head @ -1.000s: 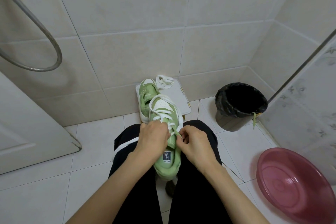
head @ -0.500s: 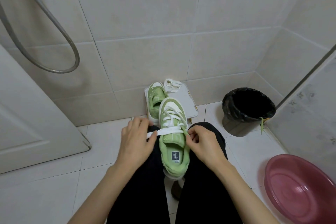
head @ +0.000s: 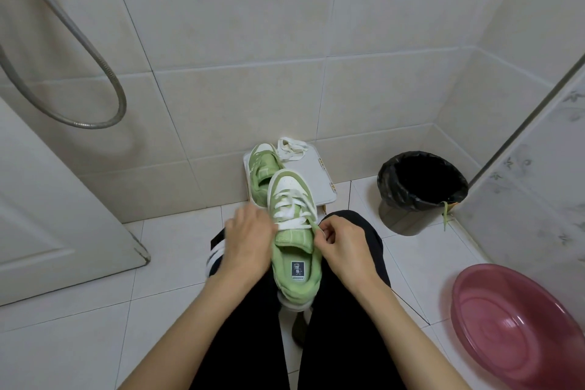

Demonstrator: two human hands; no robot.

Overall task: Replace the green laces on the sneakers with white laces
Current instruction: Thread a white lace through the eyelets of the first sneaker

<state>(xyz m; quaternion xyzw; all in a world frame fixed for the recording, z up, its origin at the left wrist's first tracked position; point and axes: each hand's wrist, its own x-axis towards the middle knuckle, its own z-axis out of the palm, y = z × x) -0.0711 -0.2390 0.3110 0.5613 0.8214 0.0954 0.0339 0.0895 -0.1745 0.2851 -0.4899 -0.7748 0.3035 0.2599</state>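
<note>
A green sneaker (head: pixel 296 266) rests between my knees, toe pointing away, with a white lace (head: pixel 289 210) threaded across its eyelets. My left hand (head: pixel 248 239) presses against the shoe's left side at the top eyelets, fingers closed on the lace end there. My right hand (head: pixel 340 245) pinches the other end of the lace at the shoe's right edge. The second green sneaker (head: pixel 261 172) stands on a small white stool (head: pixel 319 179) by the wall, without a lace. A loose white lace (head: pixel 291 149) lies bunched on the stool behind it.
A black-lined bin (head: pixel 422 187) stands to the right with a green lace (head: pixel 445 215) hanging over its rim. A pink basin (head: pixel 519 329) sits on the floor at lower right. A door (head: pixel 57 199) is on the left, a shower hose (head: pixel 91 73) above it.
My left hand has moved back in against the shoe's left side after pulling the lace out sideways. The lace across the top eyelets looks shorter and tighter. The right hand stays put.
</note>
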